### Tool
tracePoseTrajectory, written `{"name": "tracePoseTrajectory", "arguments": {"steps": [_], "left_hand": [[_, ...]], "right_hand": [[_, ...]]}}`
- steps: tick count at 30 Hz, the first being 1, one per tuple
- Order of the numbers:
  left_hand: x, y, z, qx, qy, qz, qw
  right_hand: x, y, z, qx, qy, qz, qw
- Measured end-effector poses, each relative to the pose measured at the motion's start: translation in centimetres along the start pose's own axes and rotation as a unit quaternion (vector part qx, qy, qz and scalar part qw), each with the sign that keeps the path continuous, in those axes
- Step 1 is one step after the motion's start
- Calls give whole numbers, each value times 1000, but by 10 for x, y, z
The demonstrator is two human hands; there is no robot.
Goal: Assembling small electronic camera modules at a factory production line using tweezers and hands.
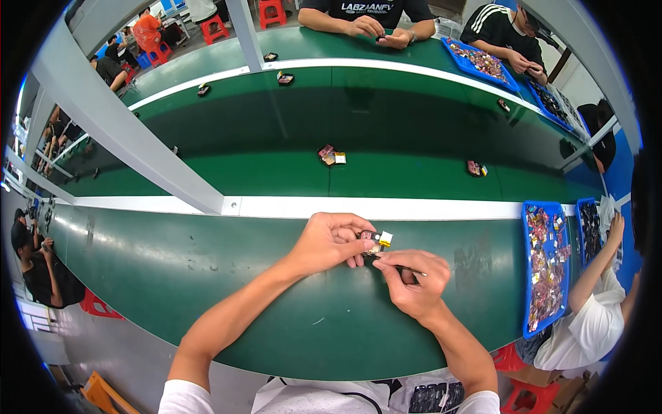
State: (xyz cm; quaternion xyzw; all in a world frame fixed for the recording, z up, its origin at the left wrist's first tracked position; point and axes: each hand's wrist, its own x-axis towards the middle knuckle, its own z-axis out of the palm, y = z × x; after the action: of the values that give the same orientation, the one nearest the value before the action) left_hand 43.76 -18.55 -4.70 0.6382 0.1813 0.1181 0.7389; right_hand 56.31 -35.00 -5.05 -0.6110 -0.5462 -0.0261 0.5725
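Observation:
Above the green table, my left hand is closed on a small electronic device with a black case and a reddish circuit board. A silver battery pouch with yellow tape sticks out at the device's right side. My right hand pinches a thin dark pen-like tool, its near end slanting to the right. The tool's working tip meets the device's lower edge, where my fingers partly hide it. Whether the tip touches the board I cannot tell.
Beyond a white rail runs a green conveyor belt carrying several similar devices. A blue tray of small reddish parts stands at the right, beside another blue tray. A grey post rises at the left. Co-workers sit opposite and at the right.

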Motion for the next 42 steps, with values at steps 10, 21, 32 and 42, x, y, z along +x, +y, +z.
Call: {"name": "tracePoseTrajectory", "arguments": {"steps": [10, 21, 32, 42], "left_hand": [[5, 16, 11, 12, 4, -54, 998], [-4, 30, 33, 91, 39, -34, 995], [2, 26, 47, 75, 89, -65, 991], [37, 41, -8, 48, 207, 23, 977]], "right_hand": [[5, -5, -11, -10, 7, -19, 1000], [4, -11, -24, -57, -12, -70, 996], [5, -8, -33, -60, -27, -75, 995], [5, 4, -42, 9, 75, -17, 997]]}}
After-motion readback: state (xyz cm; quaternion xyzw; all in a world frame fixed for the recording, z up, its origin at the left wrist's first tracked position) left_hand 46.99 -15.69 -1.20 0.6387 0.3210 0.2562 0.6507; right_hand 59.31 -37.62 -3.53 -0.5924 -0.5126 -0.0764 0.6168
